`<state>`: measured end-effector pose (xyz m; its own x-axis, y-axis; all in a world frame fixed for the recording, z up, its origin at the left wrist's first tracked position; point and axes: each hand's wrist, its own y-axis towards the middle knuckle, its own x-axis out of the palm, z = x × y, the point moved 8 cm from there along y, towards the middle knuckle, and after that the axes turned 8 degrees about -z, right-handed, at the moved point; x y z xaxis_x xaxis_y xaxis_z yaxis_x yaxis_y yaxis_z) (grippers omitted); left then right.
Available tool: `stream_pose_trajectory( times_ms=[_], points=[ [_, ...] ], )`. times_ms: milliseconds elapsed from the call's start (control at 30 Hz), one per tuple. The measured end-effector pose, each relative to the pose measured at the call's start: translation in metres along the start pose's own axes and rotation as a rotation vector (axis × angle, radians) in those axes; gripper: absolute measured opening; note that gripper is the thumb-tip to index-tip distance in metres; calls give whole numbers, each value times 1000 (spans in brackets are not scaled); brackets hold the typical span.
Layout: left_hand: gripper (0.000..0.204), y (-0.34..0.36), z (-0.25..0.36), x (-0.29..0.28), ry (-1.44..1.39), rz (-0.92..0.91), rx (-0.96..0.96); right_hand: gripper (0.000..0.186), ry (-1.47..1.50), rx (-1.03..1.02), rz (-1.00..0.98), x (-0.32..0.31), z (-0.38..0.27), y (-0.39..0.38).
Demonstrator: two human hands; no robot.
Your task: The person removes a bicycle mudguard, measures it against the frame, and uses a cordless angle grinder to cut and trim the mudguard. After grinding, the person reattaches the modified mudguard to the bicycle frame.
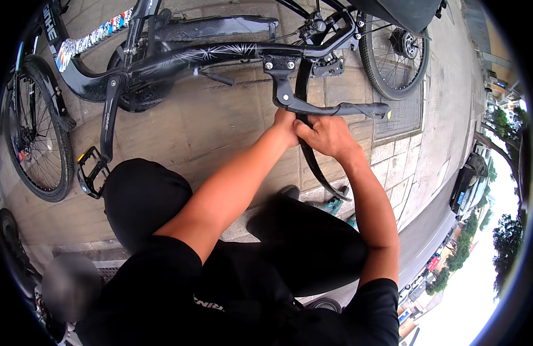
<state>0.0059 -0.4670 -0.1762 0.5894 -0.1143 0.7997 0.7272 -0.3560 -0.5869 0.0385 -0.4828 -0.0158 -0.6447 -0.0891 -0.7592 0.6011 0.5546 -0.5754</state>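
A black bicycle frame point(203, 55) with white line patterns stretches across in front of me. From its right end a black kickstand point(341, 109) points to the right. A long, curved black mudguard point(314, 166) hangs down past the kickstand. My right hand point(330, 136) is closed around the mudguard just below the kickstand, its thumb toward my other hand. My left hand point(286, 128) meets it from the left and grips the same part; its fingers are partly hidden behind the mudguard. On the left are the crank arm point(110, 118) and a pedal point(93, 172).
A wheel with a large hub point(396, 49) stands at the upper right, and another bicycle's wheel point(38, 135) at the left. Green tools point(333, 205) lie on the paving below the mudguard. A metal cover point(398, 118) is set in the pavement. A dark car point(468, 184) is on the road.
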Motion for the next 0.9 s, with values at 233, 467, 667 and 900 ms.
stream_pose_trajectory(
  times_ms=[233, 467, 667, 900],
  points=[
    [19, -8, 7, 3, 76, 74, 113, 45, -109, -2, 80, -8, -11, -4],
    [16, -21, 15, 10, 106, 124, 189, 49, -74, 90, -101, 2, -5, 0],
    [19, -22, 38, -5, 276, 176, 323, 45, -12, 10, 35, 9, -10, 7],
    [22, 13, 53, -64, 461, 22, 319, 48, -91, -83, 134, 25, -18, 23]
  ],
)
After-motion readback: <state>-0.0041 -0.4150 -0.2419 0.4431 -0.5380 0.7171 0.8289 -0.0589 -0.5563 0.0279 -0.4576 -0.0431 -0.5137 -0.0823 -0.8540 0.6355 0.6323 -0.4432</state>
